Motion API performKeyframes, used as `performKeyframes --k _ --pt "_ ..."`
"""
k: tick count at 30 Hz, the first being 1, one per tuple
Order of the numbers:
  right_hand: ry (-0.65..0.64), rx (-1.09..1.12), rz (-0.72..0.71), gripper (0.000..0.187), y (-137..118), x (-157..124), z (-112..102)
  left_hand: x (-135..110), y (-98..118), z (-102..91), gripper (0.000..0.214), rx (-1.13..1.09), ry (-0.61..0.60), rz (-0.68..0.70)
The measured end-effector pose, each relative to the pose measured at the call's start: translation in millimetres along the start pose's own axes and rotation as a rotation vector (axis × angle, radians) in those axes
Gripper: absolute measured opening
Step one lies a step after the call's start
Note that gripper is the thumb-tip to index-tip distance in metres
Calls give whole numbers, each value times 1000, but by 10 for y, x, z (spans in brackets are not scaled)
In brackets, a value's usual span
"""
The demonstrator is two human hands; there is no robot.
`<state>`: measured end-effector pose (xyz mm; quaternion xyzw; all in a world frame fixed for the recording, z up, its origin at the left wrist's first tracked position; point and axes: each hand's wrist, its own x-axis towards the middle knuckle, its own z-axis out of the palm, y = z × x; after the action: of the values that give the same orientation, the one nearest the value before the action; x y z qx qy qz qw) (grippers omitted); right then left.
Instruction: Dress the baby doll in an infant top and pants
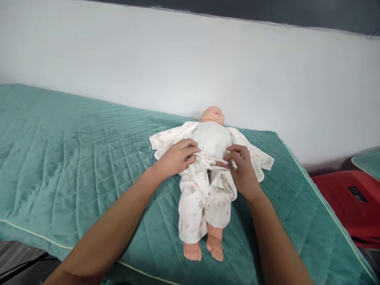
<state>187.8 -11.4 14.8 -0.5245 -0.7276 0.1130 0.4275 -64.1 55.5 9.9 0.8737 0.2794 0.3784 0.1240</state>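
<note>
A baby doll [213, 114] lies on its back, its head towards the wall and its bare feet towards me. It wears printed white trousers [192, 198], and a white jacket [255, 154] lies spread open under its pale torso. My left hand [179, 157] is closed on the trousers' waistband at the doll's hip on the left. On the other side, my right hand [242, 168] has its fingers curled at the waistband, where the fabric is bunched and folded down over the thigh. The right fingertips are partly hidden.
Under the doll is a green quilted bed cover [89, 166] with pale piping along its edges. A white wall [178, 59] rises just behind the doll's head. A red case-like object [347, 202] stands beyond the bed's right edge.
</note>
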Motion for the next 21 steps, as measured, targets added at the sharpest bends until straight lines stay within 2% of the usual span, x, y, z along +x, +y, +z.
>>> performKeyframes --k 2,5,8,11,14,16,18,21 --pt "16 -8 -29 18 -11 21 35 32 -13 20 22 -82 24 -48" --pt "43 -17 -54 20 -7 97 73 128 -44 38 25 -165 3 -197" --pt "57 -19 68 21 16 228 99 263 -95 27 26 -237 -92 -343" --pt "58 -46 199 24 63 397 107 387 -179 2 24 -341 -172 -413" --pt "37 -18 288 25 127 549 102 441 -274 6 27 -547 -203 -506" --pt "-2 114 361 24 161 604 102 433 -319 30 31 -731 -170 -578" --pt "-25 343 447 27 178 613 106 402 -340 53 35 -902 -116 -637" --pt "0 681 571 33 187 575 103 351 -334 47 36 -1060 -64 -704"
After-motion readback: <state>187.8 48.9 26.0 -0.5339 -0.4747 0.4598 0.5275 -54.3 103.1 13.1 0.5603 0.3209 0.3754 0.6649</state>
